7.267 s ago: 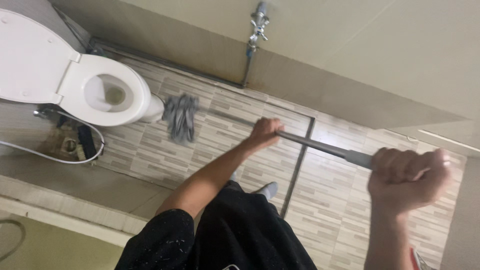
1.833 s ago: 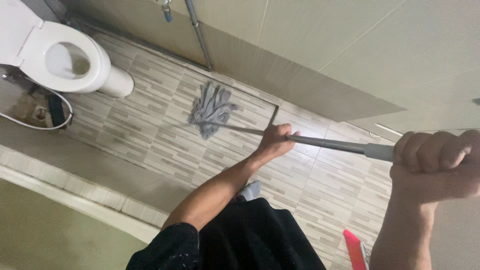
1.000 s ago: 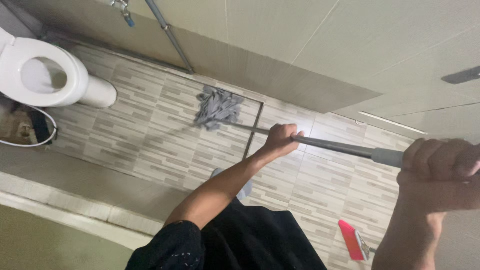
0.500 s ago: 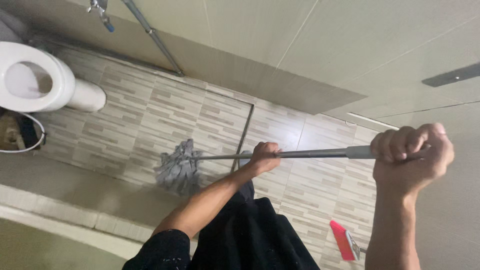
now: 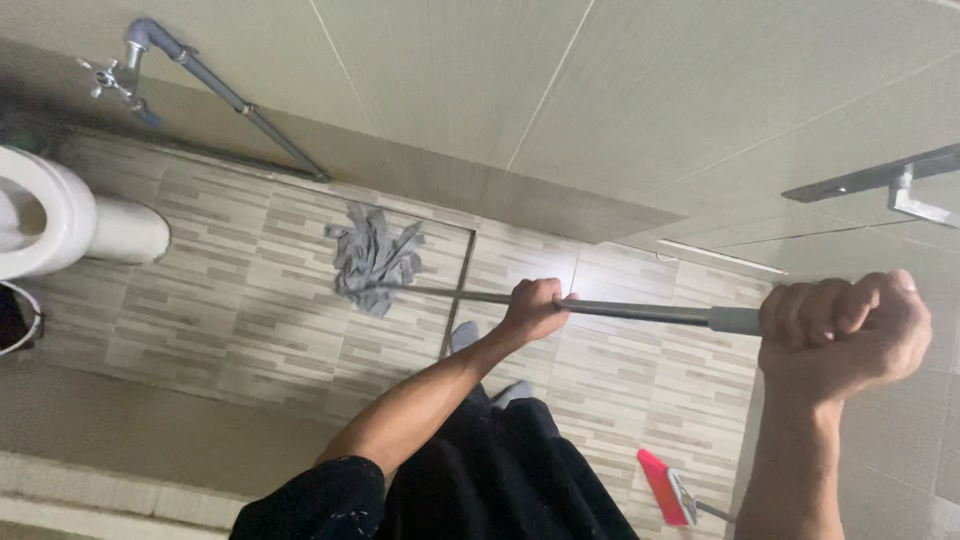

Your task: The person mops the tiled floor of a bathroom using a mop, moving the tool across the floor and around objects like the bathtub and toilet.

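Two hands grip one grey mop handle (image 5: 640, 312): the left hand (image 5: 535, 308) is wrapped around its middle, the right hand (image 5: 845, 335) fisted around its upper end. From the toilet (image 5: 60, 225), the grey mop head (image 5: 372, 258) lies well apart on the tiled floor (image 5: 230, 300), near the wall base. Beyond the right forearm lies a red brush (image 5: 662, 487).

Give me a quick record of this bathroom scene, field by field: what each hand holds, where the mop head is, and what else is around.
Left hand: gripping the mop handle midway
Right hand: gripping the handle's top end
Mop head: grey strands on the tiled floor, near the wall
Toilet: far left, partly cut off
Tap: on the wall, upper left
Red tool: on the floor, lower right
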